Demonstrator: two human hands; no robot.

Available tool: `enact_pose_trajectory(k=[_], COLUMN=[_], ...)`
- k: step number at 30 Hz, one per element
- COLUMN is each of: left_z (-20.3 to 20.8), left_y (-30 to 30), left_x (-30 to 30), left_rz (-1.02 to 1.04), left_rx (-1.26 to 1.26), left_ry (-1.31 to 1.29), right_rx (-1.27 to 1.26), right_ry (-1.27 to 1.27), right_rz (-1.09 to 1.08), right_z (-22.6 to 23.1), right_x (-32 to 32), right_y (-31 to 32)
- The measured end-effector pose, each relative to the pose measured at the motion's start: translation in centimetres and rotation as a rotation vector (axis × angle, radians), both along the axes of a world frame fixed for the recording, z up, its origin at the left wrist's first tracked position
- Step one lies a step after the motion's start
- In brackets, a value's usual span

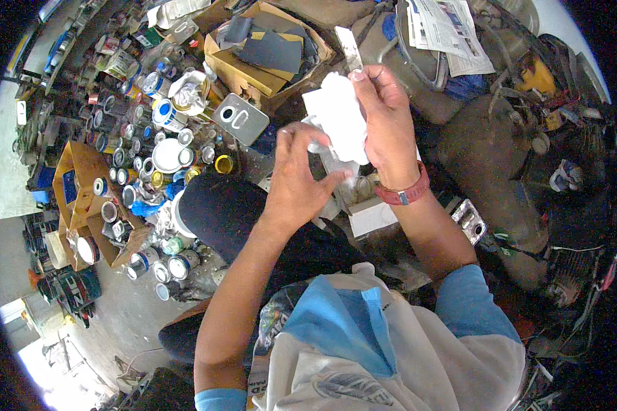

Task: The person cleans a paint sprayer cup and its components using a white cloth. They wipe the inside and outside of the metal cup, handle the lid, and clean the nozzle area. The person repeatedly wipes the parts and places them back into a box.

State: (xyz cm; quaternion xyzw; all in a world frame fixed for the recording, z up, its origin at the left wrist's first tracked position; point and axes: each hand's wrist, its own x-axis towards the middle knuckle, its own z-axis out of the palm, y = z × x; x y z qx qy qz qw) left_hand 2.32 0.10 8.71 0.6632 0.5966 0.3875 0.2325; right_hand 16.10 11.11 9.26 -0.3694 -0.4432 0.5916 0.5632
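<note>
Your right hand (389,133) is closed, thumb against fingers, on a flat strip (348,46) whose pale, stained end sticks out beyond the thumb on the far side; a white crumpled bundle (341,113) sits against the near part of that grip, between your two hands and in front of your body; your left hand (295,181) is half open on the left of the bundle, its fingers curved and its thumb standing apart from them, with the fingertips at the bundle's edge; you cannot tell from here whether they pinch it; a red wristband (406,192) circles your right wrist; just nearer than the hands is a white box (374,218), partly hidden by them; to the far left, a cardboard box (243,81) holds dark sheets (273,53), with a rectangular metal tin (240,120) near its near side; farther left stand many paint cans (168,156), crowded together, with a yellow-rimmed cup (223,164) at their right edge; newspapers (445,33) lie to the far right.
</note>
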Motion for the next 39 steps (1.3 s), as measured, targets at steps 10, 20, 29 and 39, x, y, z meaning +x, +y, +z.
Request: enact_pose_trajectory(k=[10,20,29,39], left_z=[-0.1,1.4,2.2,0.8], left_y=[1.1,0.4,0.8,1.0], left_x=[1.3,-2.6,-2.1,-2.4], left_rz=[0.105,-0.292,-0.386,-0.184], left_rx=[0.051,-0.032,-0.352,-0.44], left_ry=[-0.119,-0.007,-0.223,-0.097], right_rx=[-0.028,0.202,0.639,0.728], right_ry=[0.232,-0.341,-0.787,-1.266], right_rz=[-0.087,-0.052,0.086,0.36], right_z=[2.8,1.2,3.3,4.8], right_x=[-0.5,2.1,3.9,8.3], right_y=[0.9,4.2,1.1,-7.0])
